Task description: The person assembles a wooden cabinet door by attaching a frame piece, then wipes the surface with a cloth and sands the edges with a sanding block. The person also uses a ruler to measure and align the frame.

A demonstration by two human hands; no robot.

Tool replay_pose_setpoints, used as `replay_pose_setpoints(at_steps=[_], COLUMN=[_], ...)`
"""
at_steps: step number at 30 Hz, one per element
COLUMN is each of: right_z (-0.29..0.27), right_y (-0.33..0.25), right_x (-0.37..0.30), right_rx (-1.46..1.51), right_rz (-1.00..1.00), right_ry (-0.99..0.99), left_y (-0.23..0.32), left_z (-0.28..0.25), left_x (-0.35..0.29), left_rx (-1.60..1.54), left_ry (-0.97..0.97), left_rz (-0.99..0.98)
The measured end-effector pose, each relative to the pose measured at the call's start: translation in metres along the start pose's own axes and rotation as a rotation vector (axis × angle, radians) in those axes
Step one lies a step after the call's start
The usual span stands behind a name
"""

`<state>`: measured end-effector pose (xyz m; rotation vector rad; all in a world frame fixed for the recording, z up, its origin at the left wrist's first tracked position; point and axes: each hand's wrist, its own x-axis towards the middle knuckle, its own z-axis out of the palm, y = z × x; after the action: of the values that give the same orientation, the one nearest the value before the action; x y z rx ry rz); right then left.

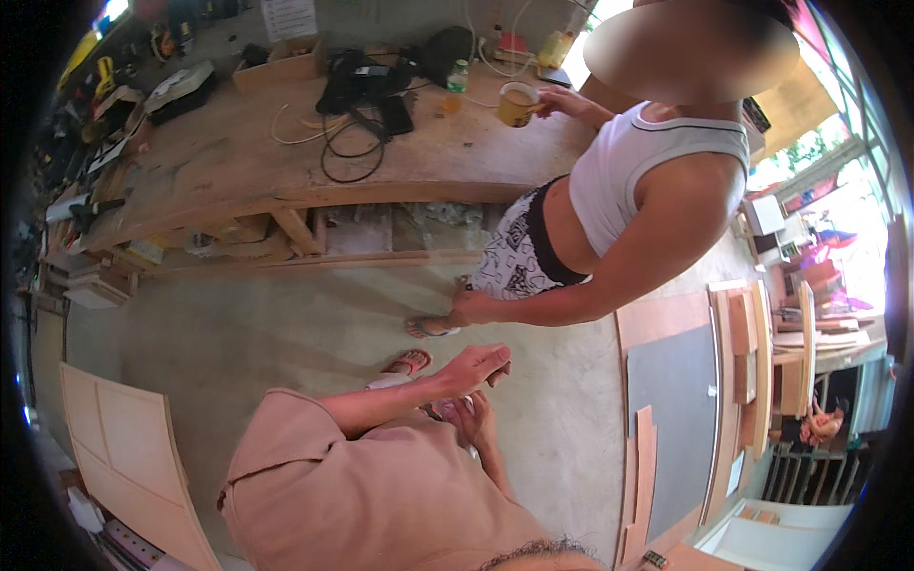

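Hands near each other in front of the brown shirt [371, 495]: left hand [479, 368] loosely curled, contents impossible to tell; right hand [481, 421] closed, apparently, round a pale item [446, 409]. Beyond both, across the bare floor [276, 324], the long wooden worktop [228, 162], running left to right. Just past the left hand, a co-worker [657, 190] in a white top, one arm reaching down toward it, the other bent, with a cup [519, 105] of amber drink at the worktop. Left of the cup, a small bottle [458, 78]. Smallest, the pale item: toward the body from the left hand, apart from it; right hand nearer, touching; long axis too indistinct to read.
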<state>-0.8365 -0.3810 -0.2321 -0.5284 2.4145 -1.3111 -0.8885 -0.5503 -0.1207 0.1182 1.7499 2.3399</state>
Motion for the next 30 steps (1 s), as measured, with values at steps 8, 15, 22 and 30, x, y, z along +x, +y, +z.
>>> replay_pose_setpoints(at_steps=[8,15,22,30], right_z=[0.041,0.101,0.155,0.185], right_y=[-0.025,-0.092,-0.126,-0.093], right_x=[0.050,0.134,0.194,0.268], right_rx=[0.023,0.028,0.056,-0.083], right_rz=[-0.200,-0.363,-0.222,-0.489], right_ry=[-0.236,-0.386,-0.671,-0.961], left_y=[0.003,0.003,0.027,-0.025], left_z=[-0.060,-0.154,-0.219,-0.147], left_x=[-0.060,-0.091,-0.147,-0.272], left_rx=[-0.001,0.017,0.213,0.122], left_ry=[0.338,0.656,1.148,1.780], left_rz=[0.171,0.266,0.318,0.062])
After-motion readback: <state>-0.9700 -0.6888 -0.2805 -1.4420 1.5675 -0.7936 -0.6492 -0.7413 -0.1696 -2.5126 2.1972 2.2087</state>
